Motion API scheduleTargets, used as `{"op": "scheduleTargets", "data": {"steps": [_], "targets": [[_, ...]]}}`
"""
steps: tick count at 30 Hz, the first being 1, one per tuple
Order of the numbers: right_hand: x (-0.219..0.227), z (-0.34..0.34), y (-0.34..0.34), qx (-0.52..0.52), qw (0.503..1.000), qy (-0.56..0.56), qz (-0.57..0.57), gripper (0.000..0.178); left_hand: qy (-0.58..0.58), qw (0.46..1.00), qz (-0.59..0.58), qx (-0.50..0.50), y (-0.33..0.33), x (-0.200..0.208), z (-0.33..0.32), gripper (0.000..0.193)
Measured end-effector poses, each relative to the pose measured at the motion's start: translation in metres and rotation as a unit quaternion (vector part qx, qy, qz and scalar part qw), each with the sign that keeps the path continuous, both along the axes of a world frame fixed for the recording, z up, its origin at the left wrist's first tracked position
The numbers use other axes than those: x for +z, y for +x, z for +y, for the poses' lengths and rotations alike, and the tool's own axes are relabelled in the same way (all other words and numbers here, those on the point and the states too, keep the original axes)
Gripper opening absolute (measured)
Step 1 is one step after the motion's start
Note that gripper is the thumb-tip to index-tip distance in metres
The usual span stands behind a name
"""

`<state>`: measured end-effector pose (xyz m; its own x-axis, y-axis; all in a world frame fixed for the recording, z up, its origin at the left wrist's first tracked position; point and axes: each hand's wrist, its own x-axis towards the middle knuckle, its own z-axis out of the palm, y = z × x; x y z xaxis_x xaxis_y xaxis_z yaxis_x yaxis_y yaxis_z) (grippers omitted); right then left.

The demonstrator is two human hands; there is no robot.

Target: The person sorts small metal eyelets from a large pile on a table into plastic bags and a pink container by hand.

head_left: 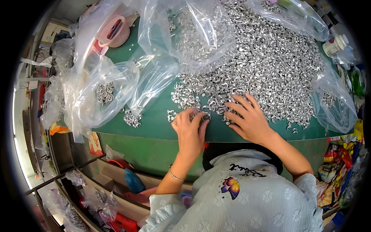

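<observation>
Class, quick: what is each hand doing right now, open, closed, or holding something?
Left hand: fingers curled, pinching small metal pieces at the pile's near edge.
Right hand: open, fingers spread flat on the metal pile, holding nothing.

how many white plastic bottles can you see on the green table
1. A white plastic bottle lies tipped at the green table's far right edge, beside a clear plastic bag. Others may be hidden under the bags.

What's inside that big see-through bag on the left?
The bag holds a small clump of shiny metal pieces, like those in the pile on the green table. The crinkled plastic glares, so anything deeper in its folds cannot be seen.
</observation>
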<state>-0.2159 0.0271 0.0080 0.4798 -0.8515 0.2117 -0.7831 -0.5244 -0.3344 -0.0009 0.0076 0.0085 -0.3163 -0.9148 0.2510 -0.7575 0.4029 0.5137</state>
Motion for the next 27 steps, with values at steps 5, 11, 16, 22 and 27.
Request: {"op": "scheduleTargets", "data": {"steps": [5, 11, 16, 22, 27], "targets": [[0.002, 0.001, -0.006, -0.049, 0.994, 0.014, -0.093, 0.039, 0.022, 0.999, 0.009, 0.021, 0.000, -0.003, 0.006, 0.029], [0.012, -0.029, 0.019, -0.095, 0.995, 0.007, -0.042, 0.053, -0.020, 0.999, 0.021, -0.031, 0.001, -0.008, -0.002, 0.023], [0.011, -0.026, 0.019, -0.064, 0.997, 0.049, 0.010, 0.051, 0.006, 0.982, 0.186, 0.025, 0.001, -0.006, -0.005, 0.017], [0.027, -0.024, 0.019, -0.059, 0.965, 0.111, -0.229, 0.037, 0.314, 0.808, 0.492, 0.078, 0.006, 0.016, -0.005, 0.008], [0.042, -0.028, 0.028, -0.034, 0.899, 0.183, -0.395, 0.012, 0.447, 0.719, 0.532, 0.016, 0.003, 0.025, -0.012, 0.010]]}}
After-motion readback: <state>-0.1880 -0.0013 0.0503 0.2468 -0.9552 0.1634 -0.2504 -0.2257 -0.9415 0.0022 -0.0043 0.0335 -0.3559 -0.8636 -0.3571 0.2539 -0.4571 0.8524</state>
